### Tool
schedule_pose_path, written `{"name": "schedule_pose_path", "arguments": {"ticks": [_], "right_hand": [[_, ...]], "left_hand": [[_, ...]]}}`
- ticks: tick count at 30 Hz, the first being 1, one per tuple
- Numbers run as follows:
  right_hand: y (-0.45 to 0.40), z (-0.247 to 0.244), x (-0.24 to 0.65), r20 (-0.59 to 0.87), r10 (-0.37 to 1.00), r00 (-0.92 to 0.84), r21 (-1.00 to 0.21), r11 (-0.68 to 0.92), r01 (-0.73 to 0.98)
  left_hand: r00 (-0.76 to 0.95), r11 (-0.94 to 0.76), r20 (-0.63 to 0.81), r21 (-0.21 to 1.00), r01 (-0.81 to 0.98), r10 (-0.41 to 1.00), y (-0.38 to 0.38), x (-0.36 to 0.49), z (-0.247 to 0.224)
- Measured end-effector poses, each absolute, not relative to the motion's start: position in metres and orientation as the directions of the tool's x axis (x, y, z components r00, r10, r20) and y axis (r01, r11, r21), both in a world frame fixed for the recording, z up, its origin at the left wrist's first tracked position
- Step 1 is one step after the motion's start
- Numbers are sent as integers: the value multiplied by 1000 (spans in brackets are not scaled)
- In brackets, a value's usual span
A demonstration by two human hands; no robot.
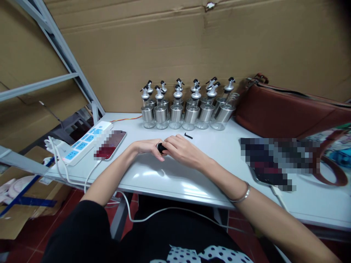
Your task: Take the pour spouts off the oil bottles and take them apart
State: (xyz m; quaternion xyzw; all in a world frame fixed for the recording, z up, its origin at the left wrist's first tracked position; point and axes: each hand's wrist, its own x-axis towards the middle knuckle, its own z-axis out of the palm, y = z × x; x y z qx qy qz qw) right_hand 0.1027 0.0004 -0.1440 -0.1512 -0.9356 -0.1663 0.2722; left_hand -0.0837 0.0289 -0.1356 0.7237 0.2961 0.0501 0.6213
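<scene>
Above the front part of the white table (214, 175), my two hands meet. My left hand (148, 147) is closed around a small bottle pourer (161, 147), of which a black stopper and a silvery rim show. The fingers of my right hand (183, 150) are bent over its black end, and they hide much of it. A little black lever (188, 135) lies on the table just beyond my right hand. Behind stand several glass bottles with steel sleeves (175, 115), most topped with silver and black pourers. One bottle (223, 113) at the front right has an open neck.
Left of my hands lie a phone (116, 142) and a white power strip (87, 142) with cables. A brown leather bag (285, 109) sits at the back right, near another charging phone (263, 179). Cardboard (192, 44) rises behind; a white cable (164, 210) hangs before the table edge.
</scene>
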Motion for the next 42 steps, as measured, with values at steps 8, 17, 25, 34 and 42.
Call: {"name": "schedule_pose_path", "arguments": {"ticks": [8,17,25,34,42], "right_hand": [[12,-152,109,566,373,-735,17,886,463],[18,-154,115,481,679,-555,-299,722,624],[13,-155,108,437,736,-516,-422,675,606],[20,-159,108,405,766,-499,-635,628,450],[22,-154,109,563,607,-561,-346,789,507]], "left_hand": [[568,-369,55,810,455,821,23,-73,-153],[435,-557,354,428,711,828,18,-63,-166],[528,-628,353,303,716,773,24,-66,-167],[620,-670,262,188,719,739,27,-67,-165],[657,-713,277,279,643,701,35,-74,-159]]}}
